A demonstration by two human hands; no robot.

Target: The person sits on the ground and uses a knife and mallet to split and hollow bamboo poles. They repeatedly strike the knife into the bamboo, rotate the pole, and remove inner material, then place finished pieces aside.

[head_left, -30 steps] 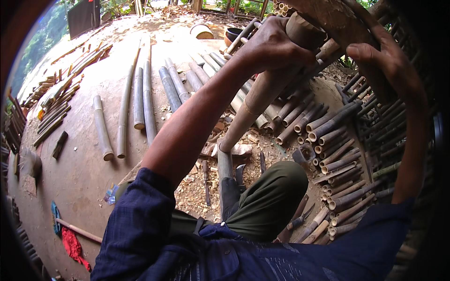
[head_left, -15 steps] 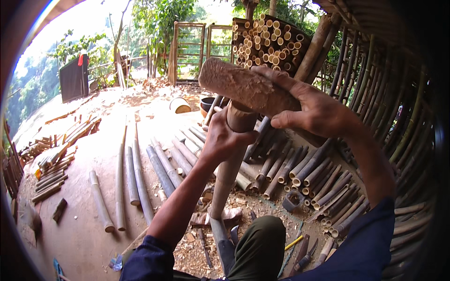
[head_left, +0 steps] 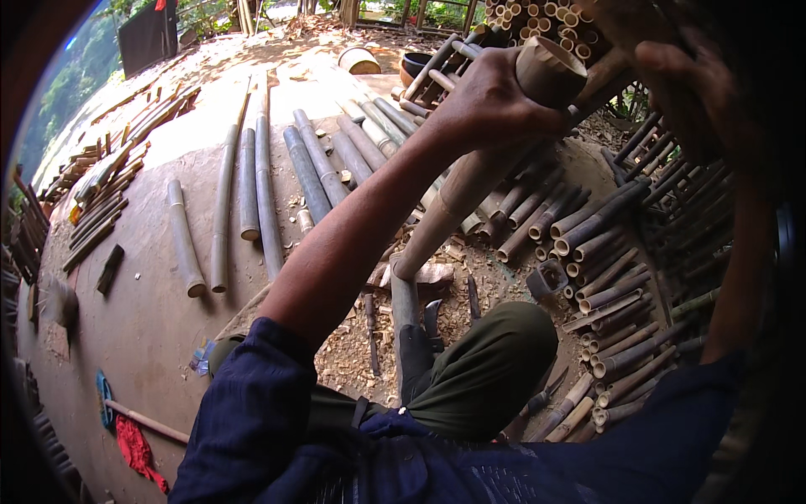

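My left hand [head_left: 495, 97] is wrapped around a thick bamboo pole [head_left: 457, 193], just under its open, ragged-cut upper end. The pole slants down toward my legs, its lower part among wood chips. At the upper right, my right hand [head_left: 693, 88] is raised, closed around a heavy brown wooden block [head_left: 625, 29]. The block is partly cut off by the frame and in shadow, and it is apart from the pole's end. A curved blade [head_left: 432, 319] and a dark, narrow tool [head_left: 371, 336] lie on the ground by my bent knee [head_left: 495, 361].
Cut bamboo lengths [head_left: 617, 294] are heaped on the right, and longer poles [head_left: 264, 193] lie on the floor ahead. Split bamboo [head_left: 101, 202] is piled at the left. A dark bowl [head_left: 416, 65] stands at the back. Red cloth [head_left: 136, 449] lies at the lower left.
My right hand has lifted the wooden block off the pole's end, up and to the right. My left hand still grips the pole. The view has tilted downward.
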